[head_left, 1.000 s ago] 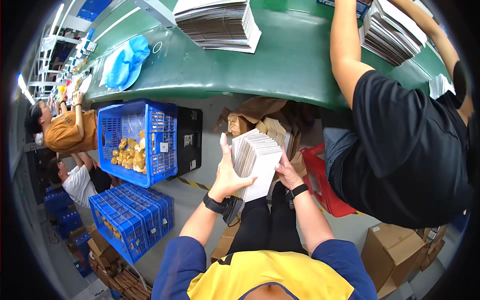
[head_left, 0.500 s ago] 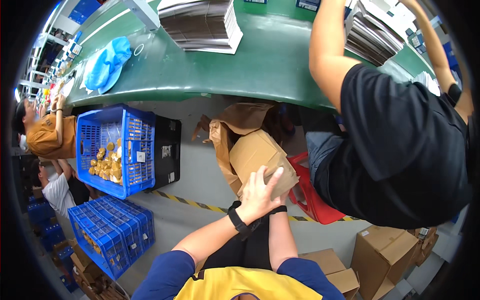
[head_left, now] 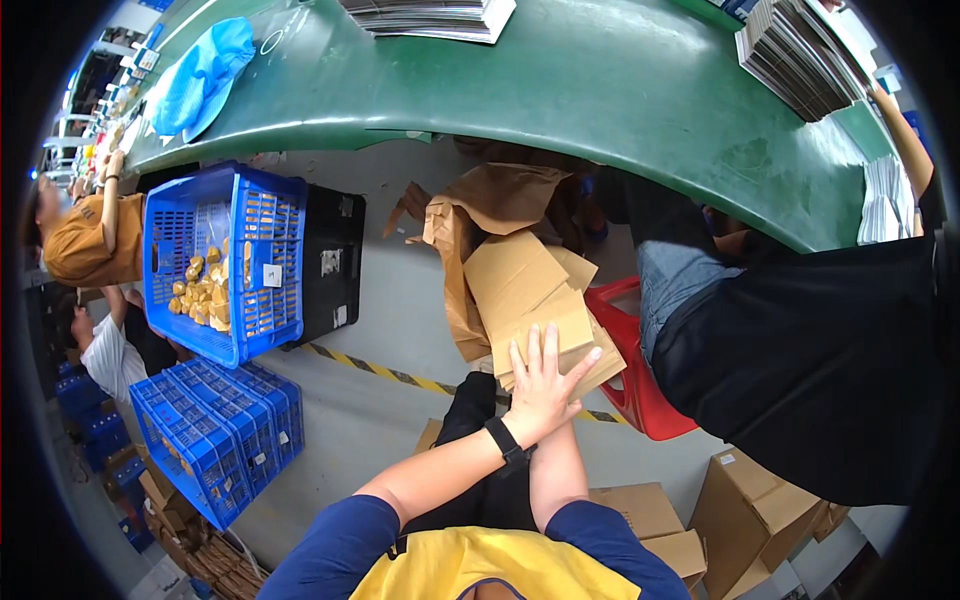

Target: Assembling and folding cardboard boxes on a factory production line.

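My left hand (head_left: 545, 388) lies with spread fingers on top of a stack of flat brown cardboard pieces (head_left: 520, 280). The pieces are fanned unevenly, some sticking out to the right. My right forearm (head_left: 557, 468) reaches up under my left wrist. The right hand itself is hidden behind the left hand and the stack, so its fingers do not show. Crumpled brown wrapping paper (head_left: 462, 290) stands open along the left and far side of the cardboard.
A green worktable (head_left: 600, 110) crosses the far side, bearing paper stacks (head_left: 805, 60) and a blue cap (head_left: 205, 80). Blue crates (head_left: 235, 350) stand left, the upper holding small tan pieces. A red stool (head_left: 650, 410) and a black-shirted person (head_left: 800, 370) are close right; cartons (head_left: 760, 510) stand lower right.
The cardboard pieces have spread from a compact stack into a fan. My left hand has shifted slightly right and flattened on them. The person at right has leaned farther right; the whole view has shifted.
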### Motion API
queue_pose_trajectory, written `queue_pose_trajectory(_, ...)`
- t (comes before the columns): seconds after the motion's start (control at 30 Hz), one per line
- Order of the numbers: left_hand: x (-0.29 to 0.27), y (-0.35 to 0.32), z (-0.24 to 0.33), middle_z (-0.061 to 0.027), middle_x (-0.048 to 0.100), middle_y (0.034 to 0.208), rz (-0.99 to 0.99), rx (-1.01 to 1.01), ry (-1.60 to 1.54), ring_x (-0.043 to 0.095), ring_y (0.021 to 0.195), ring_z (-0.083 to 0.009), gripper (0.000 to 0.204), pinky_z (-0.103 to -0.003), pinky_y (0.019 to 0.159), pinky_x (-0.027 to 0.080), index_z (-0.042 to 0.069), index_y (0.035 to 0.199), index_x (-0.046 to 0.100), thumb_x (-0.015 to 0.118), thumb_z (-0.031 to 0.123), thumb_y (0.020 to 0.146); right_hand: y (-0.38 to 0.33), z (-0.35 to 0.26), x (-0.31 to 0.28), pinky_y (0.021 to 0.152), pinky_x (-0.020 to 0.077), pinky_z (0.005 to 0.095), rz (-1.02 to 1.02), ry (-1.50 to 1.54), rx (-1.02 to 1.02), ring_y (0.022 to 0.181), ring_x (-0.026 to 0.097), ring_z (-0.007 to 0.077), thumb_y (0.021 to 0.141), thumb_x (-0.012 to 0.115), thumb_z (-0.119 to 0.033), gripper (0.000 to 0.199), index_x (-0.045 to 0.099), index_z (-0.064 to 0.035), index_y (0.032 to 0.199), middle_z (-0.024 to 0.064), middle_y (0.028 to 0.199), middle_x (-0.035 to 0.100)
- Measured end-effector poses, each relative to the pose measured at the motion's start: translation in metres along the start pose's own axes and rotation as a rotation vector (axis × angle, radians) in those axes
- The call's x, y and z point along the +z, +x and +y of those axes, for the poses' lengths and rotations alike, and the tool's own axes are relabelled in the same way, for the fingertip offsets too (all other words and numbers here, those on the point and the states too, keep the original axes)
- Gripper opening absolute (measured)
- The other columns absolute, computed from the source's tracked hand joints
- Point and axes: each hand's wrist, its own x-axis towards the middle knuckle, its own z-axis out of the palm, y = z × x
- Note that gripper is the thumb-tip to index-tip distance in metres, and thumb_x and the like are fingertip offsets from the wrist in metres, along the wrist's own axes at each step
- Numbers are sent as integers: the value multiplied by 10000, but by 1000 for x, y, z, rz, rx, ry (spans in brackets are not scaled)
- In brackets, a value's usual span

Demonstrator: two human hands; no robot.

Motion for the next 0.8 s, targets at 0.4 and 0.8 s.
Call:
queue_pose_trajectory(0.4,-33,37,-132,-266,268,1363,100,-154,-742,281,1273,-375,1118,-395,1059,245,65,1417,-3,618,227,502,113,4,118,1066,220,358,141,-292,-25,1293,275,240,856,254,-660,804,185,-73,1401,101,1427,255)
queue_pose_trajectory(0.8,-41,33,-176,-208,225,1401,59,-293,-945,311,1263,-298,1143,-353,1039,257,162,1424,-102,655,138,568,145,60,123,1059,-18,517,387,-1026,-239,1372,-53,274,876,188,-628,796,9,-78,1424,139,1486,-43)
